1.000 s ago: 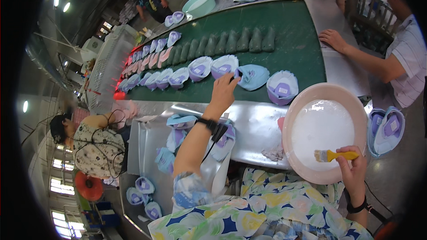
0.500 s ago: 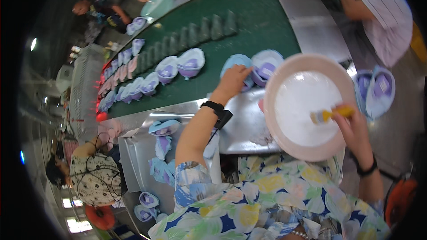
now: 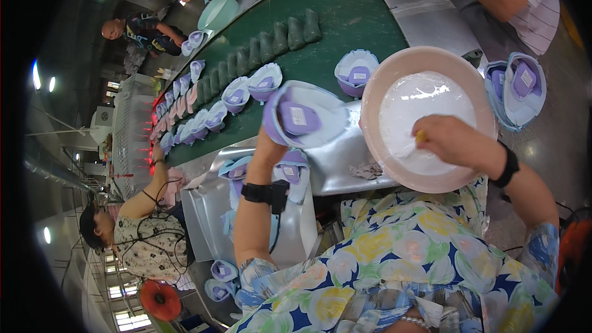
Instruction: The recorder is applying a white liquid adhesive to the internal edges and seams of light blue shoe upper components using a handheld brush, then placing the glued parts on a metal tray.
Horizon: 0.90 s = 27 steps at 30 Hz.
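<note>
Right now we see the left hand (image 3: 269, 146) clamped on a pale blue shoe upper (image 3: 303, 115) with a purple lining, lifting it above the near edge of the green conveyor belt (image 3: 345, 31); its open side faces us. The right hand (image 3: 455, 142) is closed around a small brush (image 3: 414, 142), whose yellow handle just shows, with the tip dipped in the white paste of a pink basin (image 3: 394, 166) on the right. The two hands are well apart, the basin just beside the held piece. Another upper (image 3: 355, 73) lies on the belt just beyond the basin, and a row of similar ones (image 3: 213, 108) runs along the belt to the far left. More uppers (image 3: 518, 86) sit to the right of the basin. A metal tray (image 3: 213, 200) lies near, below the left forearm. Another person (image 3: 139, 234) works at the near left.
</note>
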Motion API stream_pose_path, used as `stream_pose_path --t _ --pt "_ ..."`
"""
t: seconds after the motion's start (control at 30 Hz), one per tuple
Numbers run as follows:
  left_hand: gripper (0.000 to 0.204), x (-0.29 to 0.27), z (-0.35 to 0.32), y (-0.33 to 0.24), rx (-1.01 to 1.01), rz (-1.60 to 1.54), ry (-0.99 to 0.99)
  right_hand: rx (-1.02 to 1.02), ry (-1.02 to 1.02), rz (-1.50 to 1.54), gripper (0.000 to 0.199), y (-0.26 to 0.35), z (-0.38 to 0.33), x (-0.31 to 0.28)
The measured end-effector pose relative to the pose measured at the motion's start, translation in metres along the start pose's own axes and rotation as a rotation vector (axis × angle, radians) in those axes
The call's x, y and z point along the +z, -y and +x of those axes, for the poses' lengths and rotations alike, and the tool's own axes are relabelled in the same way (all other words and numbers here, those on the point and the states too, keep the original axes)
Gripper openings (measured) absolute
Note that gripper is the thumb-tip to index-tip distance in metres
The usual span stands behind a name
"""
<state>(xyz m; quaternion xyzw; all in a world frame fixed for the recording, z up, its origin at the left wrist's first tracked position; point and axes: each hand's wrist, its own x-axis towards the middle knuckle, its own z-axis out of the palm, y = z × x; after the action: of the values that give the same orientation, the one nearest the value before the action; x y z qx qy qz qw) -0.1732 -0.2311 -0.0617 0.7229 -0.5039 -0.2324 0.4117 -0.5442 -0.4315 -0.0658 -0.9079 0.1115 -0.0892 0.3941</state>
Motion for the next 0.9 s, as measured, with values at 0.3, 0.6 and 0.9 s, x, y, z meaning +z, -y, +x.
stream_pose_path --t 0.3,0.6,0.9 --pt "0.044 0.084 -0.001 -0.062 -0.166 -0.466 0.201 -0.138 -0.537 0.241 0.018 0.020 -0.005 -0.082" --pt "0.054 0.142 -0.007 -0.090 -0.010 -0.814 -0.135 0.191 -0.720 0.270 0.029 0.027 -0.026 -0.064" --pt "0.045 0.153 -0.016 -0.081 0.172 -0.920 -0.328 0.397 -0.710 0.687 0.039 0.020 -0.022 -0.017"
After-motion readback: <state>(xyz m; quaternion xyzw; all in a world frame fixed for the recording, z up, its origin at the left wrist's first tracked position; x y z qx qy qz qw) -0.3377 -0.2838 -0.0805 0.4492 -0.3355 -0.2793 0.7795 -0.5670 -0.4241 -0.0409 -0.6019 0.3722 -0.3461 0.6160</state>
